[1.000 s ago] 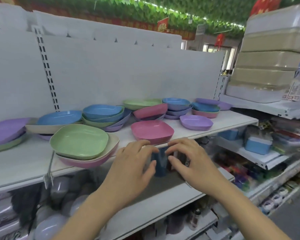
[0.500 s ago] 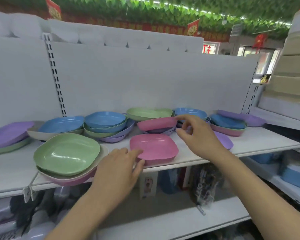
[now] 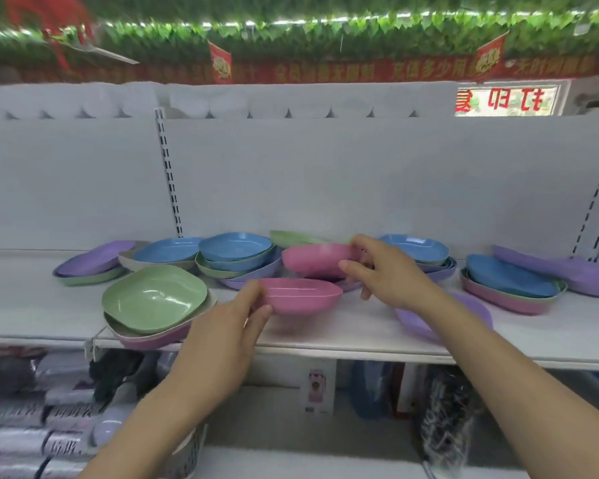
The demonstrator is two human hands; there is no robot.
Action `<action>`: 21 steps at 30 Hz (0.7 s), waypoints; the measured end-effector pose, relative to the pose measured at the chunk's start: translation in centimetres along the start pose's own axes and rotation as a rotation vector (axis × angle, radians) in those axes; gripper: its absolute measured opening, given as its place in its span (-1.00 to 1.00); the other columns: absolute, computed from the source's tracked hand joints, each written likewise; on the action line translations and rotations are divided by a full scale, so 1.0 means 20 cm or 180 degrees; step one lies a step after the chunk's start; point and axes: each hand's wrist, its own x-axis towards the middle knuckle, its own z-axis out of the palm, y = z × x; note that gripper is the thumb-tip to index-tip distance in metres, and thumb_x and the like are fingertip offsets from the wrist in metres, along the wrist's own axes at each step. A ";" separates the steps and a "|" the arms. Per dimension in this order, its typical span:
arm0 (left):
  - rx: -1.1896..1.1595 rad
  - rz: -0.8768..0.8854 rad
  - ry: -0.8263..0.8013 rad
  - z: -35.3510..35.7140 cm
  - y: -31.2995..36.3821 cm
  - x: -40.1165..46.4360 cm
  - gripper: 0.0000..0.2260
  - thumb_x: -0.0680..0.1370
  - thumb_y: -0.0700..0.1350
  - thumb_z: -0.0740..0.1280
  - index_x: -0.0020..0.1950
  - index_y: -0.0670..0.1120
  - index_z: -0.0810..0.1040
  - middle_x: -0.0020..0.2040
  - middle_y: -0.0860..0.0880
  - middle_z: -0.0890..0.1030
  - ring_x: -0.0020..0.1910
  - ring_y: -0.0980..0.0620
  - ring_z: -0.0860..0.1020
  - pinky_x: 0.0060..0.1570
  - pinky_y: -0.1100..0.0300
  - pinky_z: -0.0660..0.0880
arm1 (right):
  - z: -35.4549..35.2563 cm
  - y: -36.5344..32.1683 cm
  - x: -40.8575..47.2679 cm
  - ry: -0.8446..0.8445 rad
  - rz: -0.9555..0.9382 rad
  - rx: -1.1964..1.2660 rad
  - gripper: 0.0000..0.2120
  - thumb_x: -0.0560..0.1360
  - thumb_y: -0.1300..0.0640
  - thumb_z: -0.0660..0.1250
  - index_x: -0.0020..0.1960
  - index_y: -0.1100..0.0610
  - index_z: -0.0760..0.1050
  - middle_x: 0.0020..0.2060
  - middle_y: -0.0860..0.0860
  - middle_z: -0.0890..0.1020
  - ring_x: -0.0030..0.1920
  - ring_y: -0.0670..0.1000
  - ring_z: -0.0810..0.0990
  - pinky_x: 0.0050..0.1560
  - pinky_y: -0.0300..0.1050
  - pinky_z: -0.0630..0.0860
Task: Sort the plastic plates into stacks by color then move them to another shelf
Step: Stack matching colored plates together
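Note:
Mixed plastic plates lie along a white shelf. My left hand grips the left rim of a pink plate, lifted slightly above the shelf. My right hand holds the right rim of a second pink plate, raised over the pile behind. A green plate tops a stack at the front left. Blue plates sit stacked at the back centre. A purple plate lies partly hidden under my right forearm.
At the far left sits a purple plate on a green one. On the right are a blue-topped stack and a purple plate. Packaged goods fill the lower shelf. The white back panel rises behind.
Both hands came up from the lower shelf to the plates. My left hand took hold of the front pink plate and lifted it; my right hand took the second pink plate.

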 end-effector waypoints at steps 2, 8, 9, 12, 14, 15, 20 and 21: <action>-0.0348 -0.0330 -0.0131 -0.02 0.05 0.00 -0.90 0.65 0.13 0.19 0.02 0.15 0.35 -0.07 0.21 0.61 -0.23 0.11 0.62 -0.12 -0.02 0.57 | -0.05 0.00 0.01 -0.0113 -0.0010 0.0204 -0.86 0.64 -0.08 0.32 0.03 -0.05 0.40 -0.23 -0.10 0.74 -0.41 -0.01 0.68 -0.14 -0.07 0.55; -0.1491 -0.1272 -0.0139 -0.05 0.17 0.03 -0.85 0.62 0.00 0.35 -0.05 -0.03 0.45 -0.03 -0.02 0.61 -0.24 -0.03 0.71 -0.22 -0.16 0.62 | -0.22 -0.09 0.00 -0.0353 0.0164 0.1345 -0.84 0.65 0.06 0.34 0.07 0.16 0.49 -0.26 0.13 0.70 -0.41 0.06 0.61 -0.51 -0.28 0.37; -0.1615 -0.1392 -0.0138 -0.05 0.17 0.04 -0.86 0.61 -0.04 0.36 -0.04 -0.07 0.46 -0.03 -0.06 0.62 -0.23 -0.05 0.72 -0.24 -0.15 0.60 | -0.24 -0.09 0.00 -0.0440 0.0183 0.1400 -0.82 0.65 0.03 0.34 0.08 0.16 0.50 -0.26 0.12 0.71 -0.38 0.07 0.62 -0.50 -0.26 0.35; -0.2015 -0.1698 -0.0012 -0.04 0.17 0.07 -0.85 0.61 -0.12 0.35 -0.02 -0.17 0.43 -0.12 -0.11 0.59 -0.25 -0.12 0.71 -0.39 0.05 0.54 | -0.28 -0.10 0.00 -0.0736 0.0219 0.1469 -0.75 0.65 -0.07 0.32 0.09 0.12 0.50 -0.21 0.11 0.73 -0.30 0.10 0.65 -0.41 -0.17 0.33; -0.2058 -0.1792 0.0046 -0.04 0.17 0.09 -0.87 0.62 -0.15 0.33 -0.02 -0.17 0.41 -0.15 -0.14 0.59 -0.28 -0.13 0.69 -0.41 0.08 0.53 | -0.30 -0.11 -0.01 -0.0842 0.0239 0.1548 -0.71 0.64 -0.14 0.29 0.10 0.09 0.51 -0.16 0.13 0.74 -0.28 0.12 0.66 -0.37 -0.13 0.33; -0.2029 -0.1814 0.0042 -0.03 0.16 0.10 -0.91 0.61 -0.18 0.31 -0.02 -0.15 0.42 -0.15 -0.18 0.60 -0.30 -0.13 0.68 -0.40 0.08 0.53 | -0.31 -0.12 -0.02 -0.0870 0.0251 0.1582 -0.68 0.64 -0.18 0.28 0.11 0.08 0.51 -0.14 0.14 0.74 -0.27 0.13 0.66 -0.36 -0.13 0.35; -0.1913 -0.1892 0.0009 -0.02 0.16 0.11 -0.82 0.58 -0.27 0.15 0.00 -0.09 0.53 -0.06 -0.16 0.52 -0.29 -0.10 0.65 -0.44 0.12 0.52 | -0.37 -0.16 -0.03 -0.0708 0.0402 0.1516 -0.49 0.59 -0.36 0.18 0.11 0.08 0.54 -0.11 0.11 0.71 -0.26 0.17 0.71 -0.38 -0.14 0.43; -0.1909 -0.1920 0.0005 -0.03 0.16 0.11 -0.78 0.58 -0.28 0.12 -0.01 -0.09 0.55 -0.04 -0.16 0.53 -0.27 -0.11 0.65 -0.45 0.13 0.51 | -0.37 -0.15 -0.03 -0.0641 0.0453 0.1504 -0.48 0.59 -0.36 0.17 0.12 0.09 0.53 -0.10 0.10 0.69 -0.26 0.16 0.72 -0.38 -0.13 0.44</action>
